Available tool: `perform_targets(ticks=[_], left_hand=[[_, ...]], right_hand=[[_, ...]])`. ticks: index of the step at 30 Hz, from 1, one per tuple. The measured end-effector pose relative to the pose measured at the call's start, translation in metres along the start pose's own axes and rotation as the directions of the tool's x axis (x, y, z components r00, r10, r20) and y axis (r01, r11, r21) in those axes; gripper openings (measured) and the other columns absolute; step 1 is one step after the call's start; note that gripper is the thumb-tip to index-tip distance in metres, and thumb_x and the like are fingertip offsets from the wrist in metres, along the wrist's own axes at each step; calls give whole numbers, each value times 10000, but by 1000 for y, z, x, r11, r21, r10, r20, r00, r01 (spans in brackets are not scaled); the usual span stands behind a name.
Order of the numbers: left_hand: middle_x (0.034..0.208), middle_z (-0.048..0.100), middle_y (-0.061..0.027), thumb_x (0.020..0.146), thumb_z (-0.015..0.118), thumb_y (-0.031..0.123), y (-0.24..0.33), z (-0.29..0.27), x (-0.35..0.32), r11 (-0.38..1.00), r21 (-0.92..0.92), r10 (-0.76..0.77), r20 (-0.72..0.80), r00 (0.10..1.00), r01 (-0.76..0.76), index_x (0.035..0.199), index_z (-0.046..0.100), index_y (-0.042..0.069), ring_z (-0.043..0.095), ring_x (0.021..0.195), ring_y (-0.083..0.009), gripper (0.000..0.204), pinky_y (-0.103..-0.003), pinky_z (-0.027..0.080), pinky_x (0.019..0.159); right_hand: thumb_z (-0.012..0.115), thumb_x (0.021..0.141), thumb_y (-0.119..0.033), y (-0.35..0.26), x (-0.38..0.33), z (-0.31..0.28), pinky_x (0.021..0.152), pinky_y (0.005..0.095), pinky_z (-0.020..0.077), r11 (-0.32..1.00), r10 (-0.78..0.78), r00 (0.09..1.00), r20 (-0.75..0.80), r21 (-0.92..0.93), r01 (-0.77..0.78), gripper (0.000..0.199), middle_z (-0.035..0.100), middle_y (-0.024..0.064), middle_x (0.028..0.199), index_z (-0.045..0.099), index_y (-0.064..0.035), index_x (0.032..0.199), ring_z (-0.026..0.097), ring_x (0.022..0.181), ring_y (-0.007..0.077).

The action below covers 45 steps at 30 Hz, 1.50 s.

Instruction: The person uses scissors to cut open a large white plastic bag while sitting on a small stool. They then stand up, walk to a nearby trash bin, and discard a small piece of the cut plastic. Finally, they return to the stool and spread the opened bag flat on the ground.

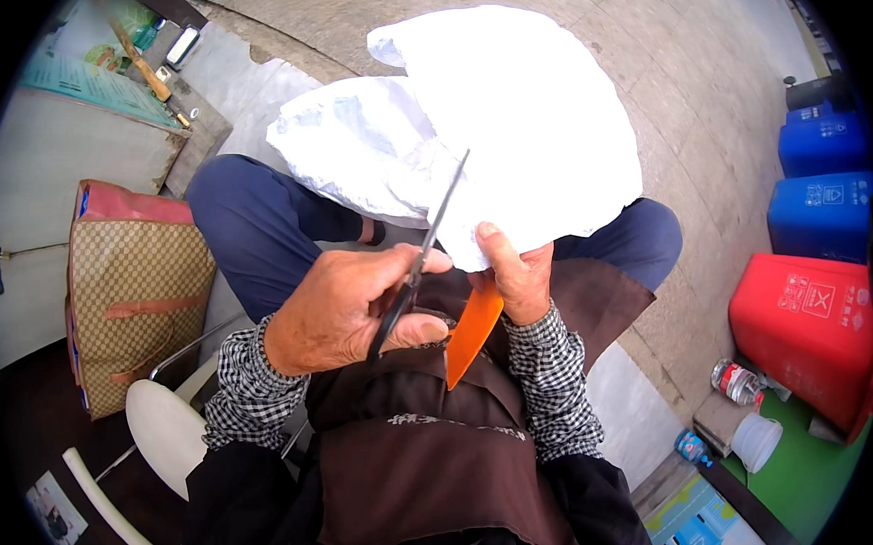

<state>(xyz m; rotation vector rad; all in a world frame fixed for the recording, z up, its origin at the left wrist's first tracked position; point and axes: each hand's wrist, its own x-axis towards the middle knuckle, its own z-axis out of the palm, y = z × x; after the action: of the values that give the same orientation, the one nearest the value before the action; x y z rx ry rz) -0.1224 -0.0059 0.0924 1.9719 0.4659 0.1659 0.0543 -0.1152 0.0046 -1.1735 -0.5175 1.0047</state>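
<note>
My left hand (326, 311) is closed around a dark pair of scissors (450, 196), seen almost edge-on. Its thin blade points up and away, in front of a big sheet of crinkled white material (537, 112). The thumb and a fingertip show past the black handle. My right hand (522, 274) pinches the near edge of the white material, thumb on top. Below these fingers a flat orange piece (474, 339) slants down over my brown apron (426, 477); its upper end is hidden by the hand. The white material spreads over my knees.
A patterned bag (140, 276) and white chair (166, 430) stand at left. A wooden handle (140, 61) leans at upper left. Along the right are blue bins (824, 219), a red bin (799, 330), a plastic bottle (735, 381) and a small white bucket (757, 442).
</note>
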Motion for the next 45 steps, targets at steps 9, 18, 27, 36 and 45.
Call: perform_targets(ticks=[9,18,27,36,45], left_hand=[[790,675,-84,808,744,155,-12,9,-4,975,-114,-160,238,958,191,1202,590,-21,672,691,-177,458,-282,515,670],[667,602,-138,832,710,243,-15,13,0,994,-66,-68,201,977,83,1123,595,-66,610,574,-219,440,-322,458,561],[721,627,-137,847,698,252,-10,9,0,983,-109,-115,254,960,146,1104,597,-84,617,606,-180,435,-299,476,571],[756,667,-71,846,654,165,-6,6,4,943,-173,-208,357,911,283,1168,581,-33,651,696,-122,385,-263,517,665],[742,667,-78,855,645,153,-8,7,7,952,-153,-194,364,911,264,1164,578,-36,652,684,-127,368,-264,515,653]], right_hand=[[620,911,-125,6,1,-6,424,233,431,997,-54,999,-6,-50,54,177,631,53,756,596,8,1025,548,523,98],[612,915,-94,1,0,-1,402,221,396,998,-58,998,-16,17,58,123,600,37,685,600,13,973,525,474,86],[619,916,-109,2,0,-1,404,220,395,999,-44,999,0,21,44,137,597,32,679,598,13,976,523,477,84],[630,915,-132,1,0,-2,407,219,397,999,-35,999,12,10,35,152,592,26,675,602,4,979,522,481,83],[630,916,-126,3,1,-5,409,219,393,999,-44,998,48,7,43,147,594,27,686,601,5,976,519,485,81]])
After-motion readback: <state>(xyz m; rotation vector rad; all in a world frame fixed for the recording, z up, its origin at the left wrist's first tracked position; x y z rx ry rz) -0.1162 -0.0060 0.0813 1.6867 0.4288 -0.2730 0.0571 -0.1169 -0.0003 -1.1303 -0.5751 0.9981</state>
